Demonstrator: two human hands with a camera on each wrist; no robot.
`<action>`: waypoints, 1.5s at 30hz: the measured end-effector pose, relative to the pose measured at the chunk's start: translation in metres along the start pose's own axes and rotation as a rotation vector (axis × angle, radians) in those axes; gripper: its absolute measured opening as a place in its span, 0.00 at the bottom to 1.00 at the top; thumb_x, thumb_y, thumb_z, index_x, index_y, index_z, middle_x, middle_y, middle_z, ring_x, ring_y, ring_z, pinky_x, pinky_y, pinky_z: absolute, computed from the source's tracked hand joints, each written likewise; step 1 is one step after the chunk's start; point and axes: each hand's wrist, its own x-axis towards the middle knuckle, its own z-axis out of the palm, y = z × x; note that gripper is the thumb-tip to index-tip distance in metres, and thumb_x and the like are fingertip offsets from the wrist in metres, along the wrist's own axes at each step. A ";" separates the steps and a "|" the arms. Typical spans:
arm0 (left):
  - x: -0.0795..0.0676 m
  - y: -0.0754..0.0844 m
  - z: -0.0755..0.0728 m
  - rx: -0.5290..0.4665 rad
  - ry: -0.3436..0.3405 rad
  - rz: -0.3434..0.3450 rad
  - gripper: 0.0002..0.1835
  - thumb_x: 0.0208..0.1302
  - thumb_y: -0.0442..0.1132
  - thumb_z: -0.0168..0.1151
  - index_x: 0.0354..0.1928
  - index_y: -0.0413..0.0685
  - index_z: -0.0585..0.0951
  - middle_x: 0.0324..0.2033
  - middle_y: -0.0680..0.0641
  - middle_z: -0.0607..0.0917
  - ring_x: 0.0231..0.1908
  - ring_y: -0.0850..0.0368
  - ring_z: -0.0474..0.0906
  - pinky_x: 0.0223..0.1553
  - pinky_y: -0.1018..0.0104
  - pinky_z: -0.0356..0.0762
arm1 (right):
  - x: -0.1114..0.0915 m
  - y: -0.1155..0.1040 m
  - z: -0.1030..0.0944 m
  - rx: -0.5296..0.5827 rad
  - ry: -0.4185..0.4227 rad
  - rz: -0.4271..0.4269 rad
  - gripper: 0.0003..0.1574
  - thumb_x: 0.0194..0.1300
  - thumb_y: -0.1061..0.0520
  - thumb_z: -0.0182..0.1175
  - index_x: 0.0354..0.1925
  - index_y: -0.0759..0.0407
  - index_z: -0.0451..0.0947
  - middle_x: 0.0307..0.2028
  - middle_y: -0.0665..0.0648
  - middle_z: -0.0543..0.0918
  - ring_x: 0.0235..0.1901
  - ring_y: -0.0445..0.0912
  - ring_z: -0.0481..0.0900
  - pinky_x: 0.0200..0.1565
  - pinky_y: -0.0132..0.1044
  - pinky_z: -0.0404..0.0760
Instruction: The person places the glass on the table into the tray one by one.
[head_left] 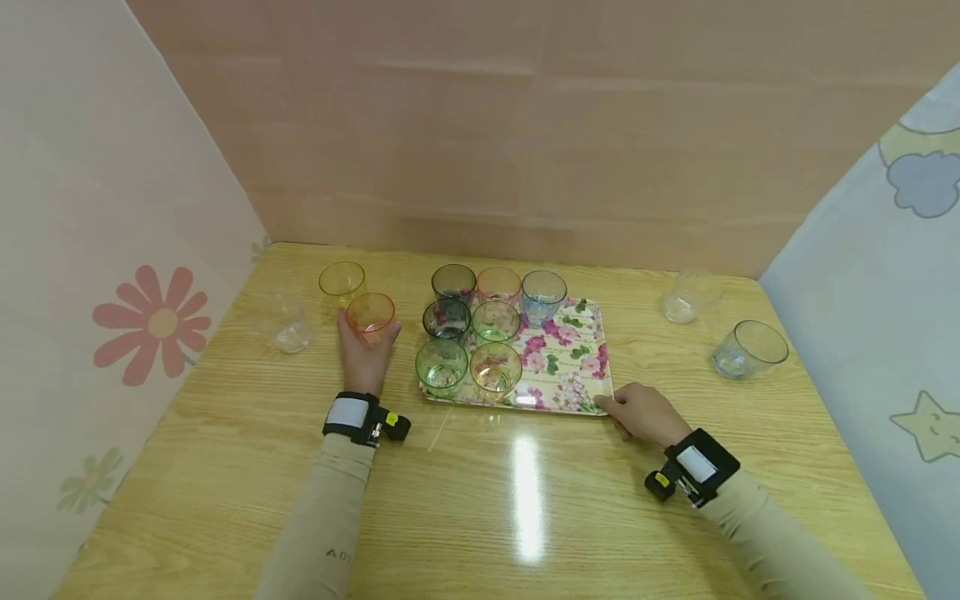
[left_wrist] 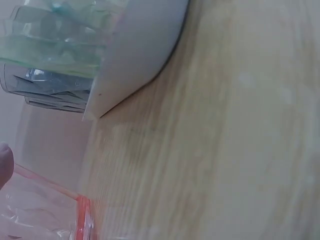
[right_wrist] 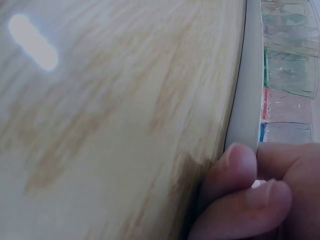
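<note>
My left hand (head_left: 365, 354) grips an orange-red glass (head_left: 371, 315) left of the tray, thumb on its right side. The left wrist view shows this glass (left_wrist: 82, 217) and a bit of the thumb at the edge. With my right hand (head_left: 643, 412) I pinch the near right corner of the floral tray (head_left: 573, 367); the right wrist view shows curled fingers (right_wrist: 240, 167) at its rim. On the tray's left and middle stand several tinted glasses: dark ones (head_left: 447, 320), green ones (head_left: 441, 367), a yellow one (head_left: 496, 371), a pink one (head_left: 498, 285) and a blue one (head_left: 543, 298).
Behind the gripped glass stands a yellow glass (head_left: 342, 282). A clear glass (head_left: 291, 329) is at the far left. Toward the right are another clear glass (head_left: 681, 304) and a tilted-looking bluish glass (head_left: 748, 350). Walls border the wooden table (head_left: 450, 517) at the back and sides.
</note>
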 end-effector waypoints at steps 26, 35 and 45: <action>-0.011 0.009 -0.012 0.043 -0.018 -0.055 0.45 0.64 0.37 0.72 0.75 0.32 0.56 0.71 0.34 0.62 0.72 0.44 0.58 0.72 0.53 0.59 | 0.001 0.002 0.004 -0.006 -0.013 0.005 0.37 0.79 0.43 0.50 0.12 0.55 0.72 0.10 0.47 0.70 0.12 0.41 0.60 0.21 0.34 0.60; -0.019 0.034 -0.014 0.116 -0.119 -0.036 0.46 0.65 0.41 0.72 0.75 0.34 0.56 0.70 0.33 0.64 0.72 0.44 0.59 0.73 0.53 0.57 | 0.001 0.001 0.001 -0.006 -0.015 0.020 0.37 0.79 0.43 0.50 0.13 0.55 0.73 0.10 0.48 0.71 0.12 0.41 0.60 0.21 0.35 0.61; -0.031 0.055 -0.013 0.174 -0.166 0.046 0.44 0.64 0.43 0.73 0.74 0.35 0.59 0.67 0.35 0.68 0.69 0.42 0.63 0.71 0.48 0.57 | 0.000 0.000 0.002 -0.010 -0.001 0.051 0.37 0.79 0.41 0.51 0.14 0.55 0.72 0.10 0.48 0.71 0.13 0.42 0.61 0.21 0.35 0.60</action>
